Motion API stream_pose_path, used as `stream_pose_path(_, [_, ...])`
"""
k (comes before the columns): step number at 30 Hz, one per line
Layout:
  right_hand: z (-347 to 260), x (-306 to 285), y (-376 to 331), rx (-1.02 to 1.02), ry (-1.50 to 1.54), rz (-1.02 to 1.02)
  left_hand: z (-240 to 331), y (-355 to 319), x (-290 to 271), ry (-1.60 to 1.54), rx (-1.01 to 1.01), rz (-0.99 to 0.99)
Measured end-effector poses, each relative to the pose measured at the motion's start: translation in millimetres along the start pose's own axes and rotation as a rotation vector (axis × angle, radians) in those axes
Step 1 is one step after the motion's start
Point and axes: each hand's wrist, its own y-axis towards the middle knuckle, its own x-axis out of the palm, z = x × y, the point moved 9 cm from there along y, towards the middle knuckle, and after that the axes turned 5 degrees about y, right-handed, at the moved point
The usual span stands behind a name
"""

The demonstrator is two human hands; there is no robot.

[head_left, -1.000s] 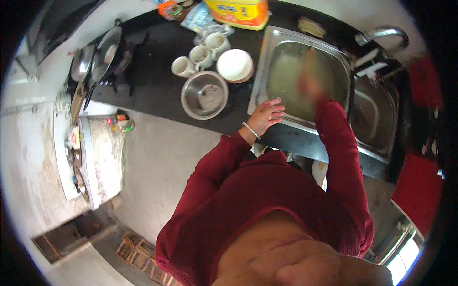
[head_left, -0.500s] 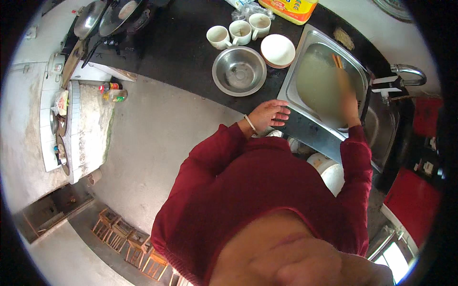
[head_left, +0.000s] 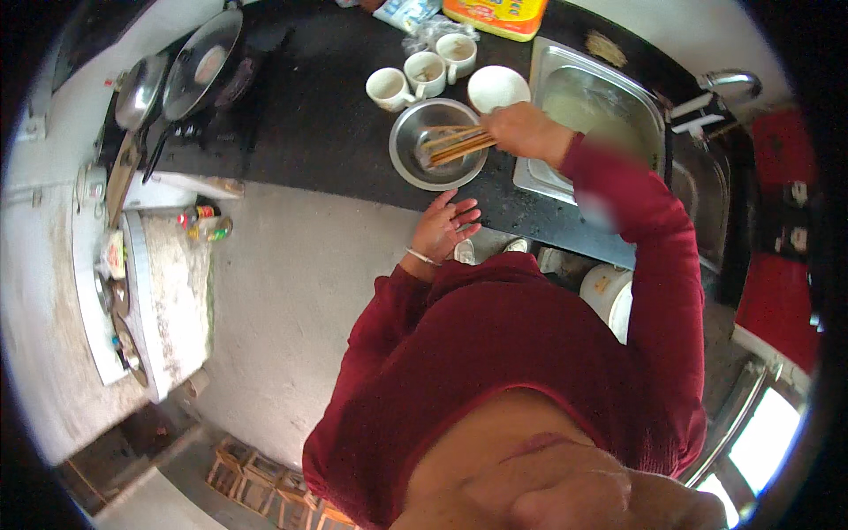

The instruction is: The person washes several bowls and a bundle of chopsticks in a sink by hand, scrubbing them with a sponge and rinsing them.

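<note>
On the dark bench (head_left: 327, 132), near its front edge: one steel bowl (head_left: 439, 155), round, shallow, standing just left of the steel sink (head_left: 601, 97). Over the bowl: a bundle of wooden chopsticks (head_left: 458, 144), lying roughly level, tips pointing left and reaching above the bowl's middle; whether the tips touch the metal cannot be told. Right hand (head_left: 526, 132): fingers closed round the right end of the chopsticks, arm in a dark red sleeve (head_left: 636, 230) crossing the sink's front corner. Left hand (head_left: 444, 226): fingers spread and slightly curled, holding nothing, at the bench's front edge just below the bowl; a thin bangle (head_left: 421, 257) on the wrist.

Behind the bowl: three pale cups (head_left: 424, 72) in a row, and beside them a white bowl (head_left: 497, 87), close to the sink's left rim. Further back: a yellow container (head_left: 496, 16), cut off by the upper edge. Far left of the bench: a stove bearing a dark pan (head_left: 201, 64) and a steel lid (head_left: 137, 93), well apart from the bowl. Right of the sink: a curved tap (head_left: 729, 81). Lower left: a pale ledge (head_left: 168, 300) with small bottles (head_left: 203, 221)
</note>
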Motion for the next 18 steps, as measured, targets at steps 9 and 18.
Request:
stream_pose_path(9, [-17.6, -17.9, 4.5, 0.011, 0.153, 0.210, 9.6, 4.5, 2.8, -0.031, 0.018, -0.123])
stream_pose_path(18, [66.3, -17.4, -119.9, 0.500, 0.492, 0.515, -7.5, 6.9, -8.3, 0.092, -0.160, -0.119])
